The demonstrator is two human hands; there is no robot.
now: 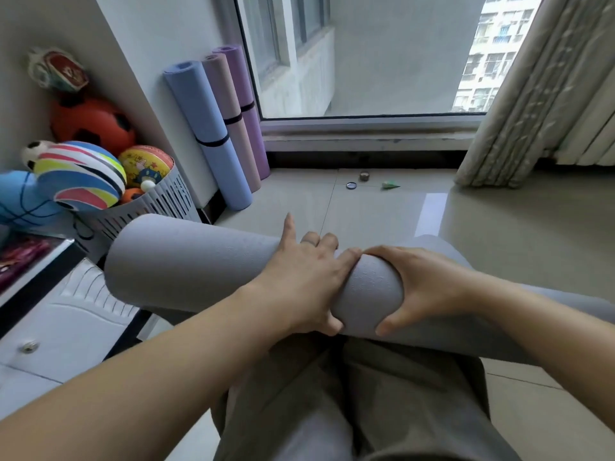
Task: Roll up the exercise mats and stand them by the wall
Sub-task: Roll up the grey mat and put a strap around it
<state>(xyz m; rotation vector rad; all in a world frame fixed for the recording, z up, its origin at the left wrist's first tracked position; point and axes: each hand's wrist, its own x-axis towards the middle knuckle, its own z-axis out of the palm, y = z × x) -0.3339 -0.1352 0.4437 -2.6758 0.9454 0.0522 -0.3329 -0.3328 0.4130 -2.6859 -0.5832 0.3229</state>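
grey rolled foam exercise mat (186, 271) is gripped mid-length by the left hand (299, 281) and right hand (429, 287) above the lap (382, 394), its right end possibly loose, well apart from three rolled pastel mats (209, 128) stood against the white wall (149, 44).

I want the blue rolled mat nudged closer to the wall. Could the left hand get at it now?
Probably not yet: the left hand grips the grey mat, as does the right hand. Once freed, little seems to block it; the floor before the blue mat looks bare.
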